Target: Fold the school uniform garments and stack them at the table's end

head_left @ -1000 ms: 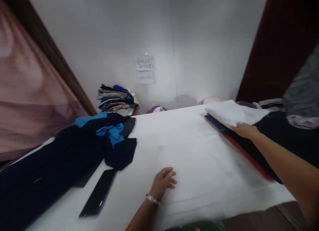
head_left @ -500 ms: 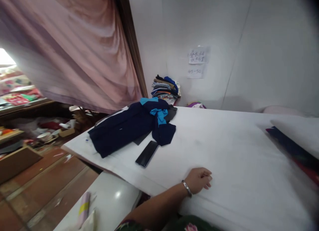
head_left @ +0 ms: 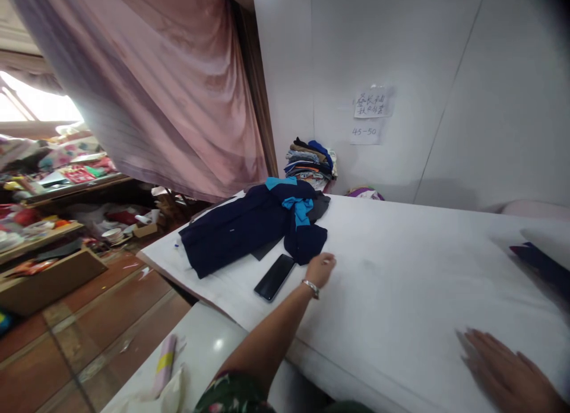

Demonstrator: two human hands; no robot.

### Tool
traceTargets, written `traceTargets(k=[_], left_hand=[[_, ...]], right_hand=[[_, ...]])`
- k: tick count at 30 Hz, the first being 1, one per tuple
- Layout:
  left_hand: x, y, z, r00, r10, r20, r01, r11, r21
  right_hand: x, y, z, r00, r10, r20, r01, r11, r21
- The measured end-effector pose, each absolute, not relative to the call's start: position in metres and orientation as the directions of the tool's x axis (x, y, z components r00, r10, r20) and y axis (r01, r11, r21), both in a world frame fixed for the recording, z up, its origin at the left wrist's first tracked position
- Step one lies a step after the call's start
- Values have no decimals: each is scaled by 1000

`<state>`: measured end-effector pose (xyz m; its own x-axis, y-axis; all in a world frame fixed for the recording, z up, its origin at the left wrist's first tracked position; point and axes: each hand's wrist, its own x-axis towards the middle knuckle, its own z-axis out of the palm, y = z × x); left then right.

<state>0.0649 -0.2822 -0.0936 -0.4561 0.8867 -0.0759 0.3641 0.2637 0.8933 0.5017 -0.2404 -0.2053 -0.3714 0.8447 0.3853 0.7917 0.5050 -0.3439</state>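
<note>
My left hand [head_left: 320, 270], with a silver bracelet at the wrist, is at the near corner of a navy garment [head_left: 240, 226] with light blue parts. Its fingers are loosely bent, and I see nothing held in them. Whether it touches the cloth I cannot tell. The garment lies partly bunched on the white table [head_left: 392, 282], with grey cloth [head_left: 319, 208] showing beside it. A black phone [head_left: 274, 277] lies just left of my left hand. At the lower right my right hand [head_left: 507, 365], blurred, is over the tabletop with its fingers stretched out, holding nothing.
Folded clothes [head_left: 309, 161] are stacked behind the table. Dark cloth [head_left: 541, 264] lies at the right edge. A pink curtain [head_left: 191, 86] hangs at the left, above cluttered shelves. A lower white surface [head_left: 214, 336] bears a pink roll [head_left: 165, 365] with a yellow band.
My left hand has moved forward and left to the navy garment. My right hand has come into view at the lower right. The view has shifted a little left.
</note>
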Motion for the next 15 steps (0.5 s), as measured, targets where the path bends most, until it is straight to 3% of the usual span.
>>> traceTargets(k=[3,5,9,15], left_hand=[[13,-266,-68,-624,760,183,630,350,694],[-13,-257,-57,-705,673,223,655,498,569],[-46,-242,-57,-835,544,81,506,703,500],[-59,-222,-64,-818,573,-40,453,686,569]], right_hand=[[475,-249,-211,-539,751,382,680,656,-329],[457,-255,-209,-589,698,408,632,712,-306],[432,-267,-204,-623,651,433,626,747,-223],[432,-267,-203,-641,687,341,665,720,-200]])
